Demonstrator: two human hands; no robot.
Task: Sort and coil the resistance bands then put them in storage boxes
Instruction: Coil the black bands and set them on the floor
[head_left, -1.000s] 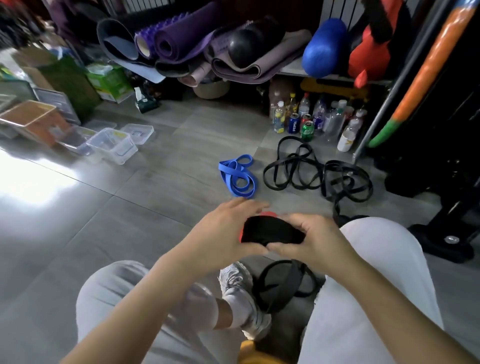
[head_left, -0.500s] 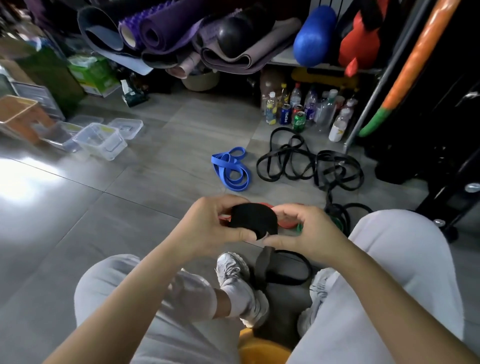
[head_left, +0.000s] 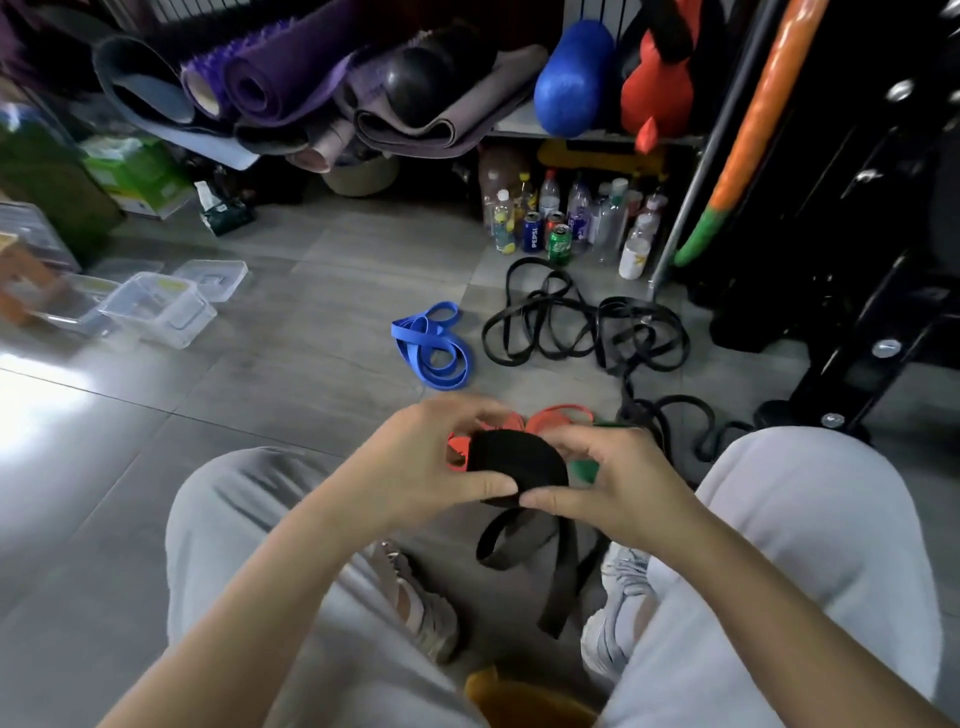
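Head view: gripping a rolled black band (head_left: 519, 467) at frame centre, above the floor and between the knees, with the left hand (head_left: 431, 467) curled round its 9 o'clock side and the right hand (head_left: 623, 488) pinching its 3 o'clock edge, thumb tips nearly meeting at 6. Trailing an unwound tail (head_left: 550, 566) from 6 o'clock down toward the shoes.

Risks springing open on any slackening of either pinch, given likely elastic rubber. Could also catch the tail underfoot, or wind lopsided and fit a box badly.

Hides the fingers behind the roll, so no telling how the far side is held. Covers most of a red band (head_left: 561, 415) at 12 o'clock and a green band (head_left: 587, 470) at 3. Beyond, at 12 to 1 o'clock, well apart: a blue band (head_left: 431, 348) and tangled black bands (head_left: 587, 327), count unclear. At 10 o'clock, clear storage boxes (head_left: 156, 312), contents hard to make out.
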